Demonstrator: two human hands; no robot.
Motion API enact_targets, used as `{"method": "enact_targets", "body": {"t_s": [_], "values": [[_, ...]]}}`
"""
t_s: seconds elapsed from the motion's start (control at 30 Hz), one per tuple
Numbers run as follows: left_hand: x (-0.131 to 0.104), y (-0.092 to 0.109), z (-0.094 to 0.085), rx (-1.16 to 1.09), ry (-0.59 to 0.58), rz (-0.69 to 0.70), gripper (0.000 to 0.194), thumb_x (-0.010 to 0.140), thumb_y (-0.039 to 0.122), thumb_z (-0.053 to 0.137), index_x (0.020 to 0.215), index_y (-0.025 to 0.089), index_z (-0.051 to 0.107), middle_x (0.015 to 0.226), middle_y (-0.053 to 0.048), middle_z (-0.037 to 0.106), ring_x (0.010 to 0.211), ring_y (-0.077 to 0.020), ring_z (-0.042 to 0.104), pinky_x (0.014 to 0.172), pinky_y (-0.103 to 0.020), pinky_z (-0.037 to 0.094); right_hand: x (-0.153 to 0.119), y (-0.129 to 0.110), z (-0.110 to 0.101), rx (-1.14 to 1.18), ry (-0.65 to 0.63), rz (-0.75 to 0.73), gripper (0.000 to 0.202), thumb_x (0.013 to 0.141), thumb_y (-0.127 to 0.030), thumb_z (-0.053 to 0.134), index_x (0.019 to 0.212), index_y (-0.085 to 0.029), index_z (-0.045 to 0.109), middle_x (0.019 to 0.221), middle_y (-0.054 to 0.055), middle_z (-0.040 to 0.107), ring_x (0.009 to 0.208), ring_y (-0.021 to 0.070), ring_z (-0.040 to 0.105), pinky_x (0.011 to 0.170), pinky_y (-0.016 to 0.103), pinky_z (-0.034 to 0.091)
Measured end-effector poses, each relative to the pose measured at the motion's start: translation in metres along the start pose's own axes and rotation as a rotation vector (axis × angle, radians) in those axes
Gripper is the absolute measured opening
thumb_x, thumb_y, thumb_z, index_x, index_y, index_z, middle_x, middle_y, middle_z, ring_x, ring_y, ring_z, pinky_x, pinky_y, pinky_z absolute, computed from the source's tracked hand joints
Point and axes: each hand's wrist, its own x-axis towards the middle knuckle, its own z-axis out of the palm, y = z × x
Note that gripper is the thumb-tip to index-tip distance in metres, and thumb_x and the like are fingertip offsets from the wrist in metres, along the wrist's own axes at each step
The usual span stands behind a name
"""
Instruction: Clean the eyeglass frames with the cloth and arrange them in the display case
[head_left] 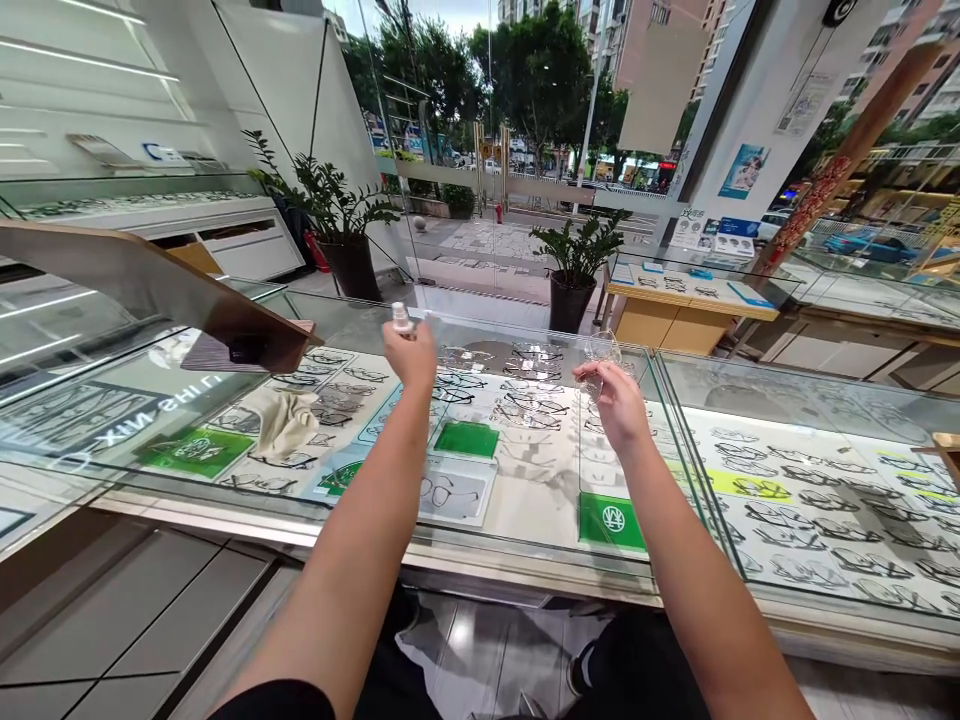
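My left hand (411, 355) is closed around a small spray bottle (402, 318) with a whitish top, held upright above the glass counter. Pinched in the fingers of my right hand (616, 400) is a pair of thin-framed eyeglasses (602, 347), raised over the counter to the right of the bottle. The two hands are well apart. A crumpled beige cloth (285, 425) lies on the glass at the left. Many details of the eyeglasses are lost against the frames behind them.
Beneath the glass top, rows of eyeglass frames (529, 405) and green cards (611, 520) fill the display case. A brown curved panel (172, 290) stands at the left. Beyond are two potted plants (352, 255), a wooden display table (675, 300) and glass doors.
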Motion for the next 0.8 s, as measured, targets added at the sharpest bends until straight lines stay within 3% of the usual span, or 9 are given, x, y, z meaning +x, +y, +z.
{"method": "enact_targets", "body": {"t_s": [0.07, 0.2, 0.4, 0.8], "values": [[0.007, -0.011, -0.006, 0.11, 0.262, -0.056, 0.036, 0.101, 0.018, 0.065, 0.098, 0.027, 0.031, 0.092, -0.002, 0.05, 0.116, -0.0291, 0.057, 0.097, -0.044, 0.041, 0.001, 0.001, -0.001, -0.002, 0.002, 0.0, 0.024, 0.089, -0.051, 0.068, 0.089, -0.027, 0.073, 0.102, 0.006, 0.081, 0.103, 0.0254, 0.073, 0.102, 0.042, 0.056], [0.013, -0.029, -0.013, 0.218, 0.402, -0.171, 0.036, 0.097, -0.001, 0.055, 0.103, 0.026, 0.032, 0.102, -0.002, 0.055, 0.12, -0.0256, 0.061, 0.106, -0.043, 0.041, 0.003, 0.005, -0.001, 0.052, 0.019, 0.013, 0.024, 0.085, -0.05, 0.073, 0.088, -0.026, 0.076, 0.1, 0.006, 0.081, 0.1, 0.0246, 0.072, 0.098, 0.04, 0.056], [0.019, -0.044, -0.013, 0.297, 0.455, -0.231, 0.034, 0.092, 0.002, 0.063, 0.105, 0.025, 0.041, 0.108, -0.004, 0.064, 0.117, -0.024, 0.067, 0.103, -0.038, 0.047, 0.004, 0.009, -0.001, 0.049, 0.017, 0.023, 0.026, 0.085, -0.052, 0.074, 0.087, -0.026, 0.076, 0.1, 0.006, 0.081, 0.1, 0.0254, 0.071, 0.095, 0.04, 0.056], [0.012, -0.045, -0.013, 0.37, 0.376, -0.221, 0.031, 0.094, 0.01, 0.069, 0.109, 0.024, 0.046, 0.121, -0.011, 0.068, 0.121, -0.0293, 0.066, 0.105, -0.043, 0.048, 0.004, 0.012, -0.001, 0.134, 0.003, 0.047, 0.019, 0.086, -0.047, 0.077, 0.085, -0.029, 0.083, 0.099, 0.004, 0.082, 0.104, 0.0261, 0.069, 0.094, 0.038, 0.05]]}}
